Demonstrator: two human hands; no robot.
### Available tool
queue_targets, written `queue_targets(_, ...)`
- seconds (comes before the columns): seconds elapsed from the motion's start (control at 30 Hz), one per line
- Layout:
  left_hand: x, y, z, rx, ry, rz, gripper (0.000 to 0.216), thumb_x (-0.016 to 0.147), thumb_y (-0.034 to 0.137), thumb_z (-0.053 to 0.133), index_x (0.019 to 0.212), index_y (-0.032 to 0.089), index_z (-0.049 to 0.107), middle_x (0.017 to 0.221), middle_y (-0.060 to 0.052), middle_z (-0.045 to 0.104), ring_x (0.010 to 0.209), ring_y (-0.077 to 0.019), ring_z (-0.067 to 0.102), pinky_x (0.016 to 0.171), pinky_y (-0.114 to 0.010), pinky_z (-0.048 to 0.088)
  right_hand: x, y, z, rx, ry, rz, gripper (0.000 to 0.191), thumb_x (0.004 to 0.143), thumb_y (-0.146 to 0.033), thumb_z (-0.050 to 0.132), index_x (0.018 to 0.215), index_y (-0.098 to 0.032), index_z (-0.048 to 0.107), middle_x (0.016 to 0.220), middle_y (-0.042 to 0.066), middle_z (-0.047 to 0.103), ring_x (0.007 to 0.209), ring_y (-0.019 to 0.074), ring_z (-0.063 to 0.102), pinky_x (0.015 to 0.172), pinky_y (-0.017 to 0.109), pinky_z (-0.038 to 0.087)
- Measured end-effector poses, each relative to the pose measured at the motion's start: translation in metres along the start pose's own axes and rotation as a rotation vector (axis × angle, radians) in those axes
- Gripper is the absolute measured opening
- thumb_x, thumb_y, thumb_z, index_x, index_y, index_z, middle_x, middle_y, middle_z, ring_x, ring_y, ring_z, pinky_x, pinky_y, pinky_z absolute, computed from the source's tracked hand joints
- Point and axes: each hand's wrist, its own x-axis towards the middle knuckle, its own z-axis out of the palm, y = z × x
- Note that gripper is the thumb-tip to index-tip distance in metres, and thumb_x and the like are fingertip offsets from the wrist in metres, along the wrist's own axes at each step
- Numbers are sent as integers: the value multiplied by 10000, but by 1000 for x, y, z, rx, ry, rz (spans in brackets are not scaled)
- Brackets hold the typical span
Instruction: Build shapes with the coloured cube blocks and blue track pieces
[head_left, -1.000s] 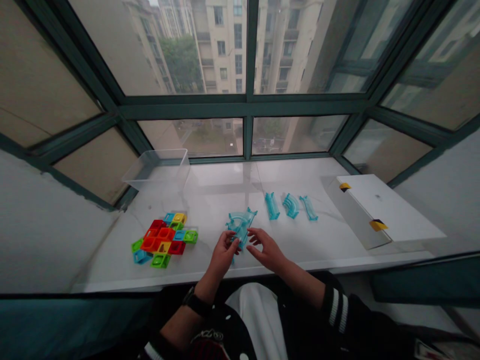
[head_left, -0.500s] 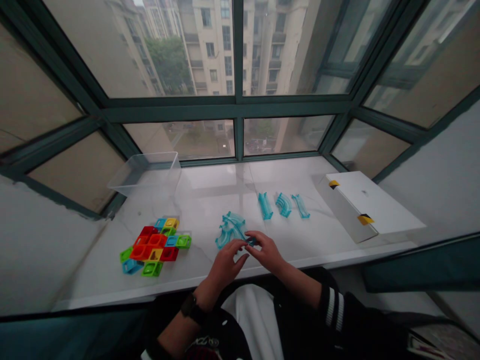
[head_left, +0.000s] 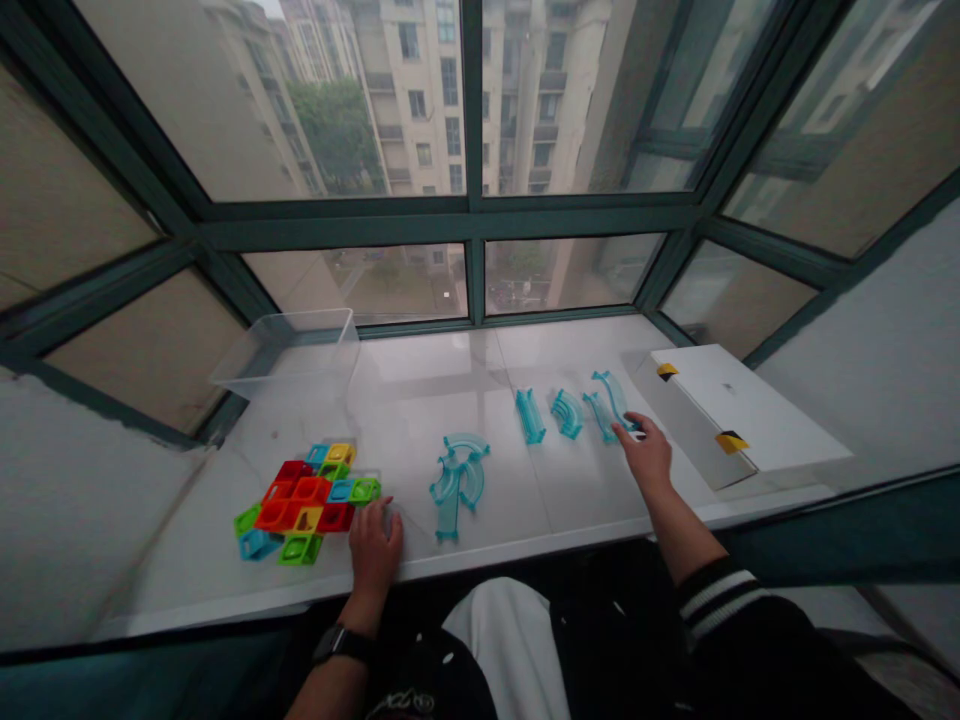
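Observation:
My right hand [head_left: 648,456] pinches the near end of a translucent blue curved track piece [head_left: 613,391]. That piece is at the right end of a row of blue track pieces: a straight one [head_left: 530,416], a wide curved one [head_left: 567,413] and a slim one [head_left: 598,416] close beside it. My left hand [head_left: 376,545] lies on the table with fingers loosely stretched out, holding nothing. Its fingertips are at the right edge of a cluster of red, green, yellow and blue hollow blocks [head_left: 309,489]. Between my hands lies a small pile of blue track pieces [head_left: 459,475].
A clear plastic bin [head_left: 300,350] stands at the back left. On the right is a white box [head_left: 742,405] with yellow-and-black tabs. The white tabletop [head_left: 480,550] runs up to the window frame [head_left: 480,325], and its front edge is close to my lap.
My hands have moved apart from the middle. The right one went right with a blue track piece to the row's end; the left one moved left, down beside the coloured blocks.

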Motion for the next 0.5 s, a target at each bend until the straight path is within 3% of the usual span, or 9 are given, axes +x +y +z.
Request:
queue_targets(0.17,-3,0,2,9,-29,-2,275,942,370,505,1110,213,656,1101,-142,704,1093,-340,627,1037,-502,448,25,34,22,-183,-55,-1,578,838,-648,641,1143,-173,764,1119,153,781,957,308,677,886,420,507)
queue_targets(0.5,-2,3,-1,20,-70,-14,229,945,340,505,1057,226,669,1079,-123,722,1074,-332,644,1006,-468,445,33,50,55,-396,-102,8,515,860,-536,670,1215,-173,759,1156,165,779,1007,331,678,905,417,503)
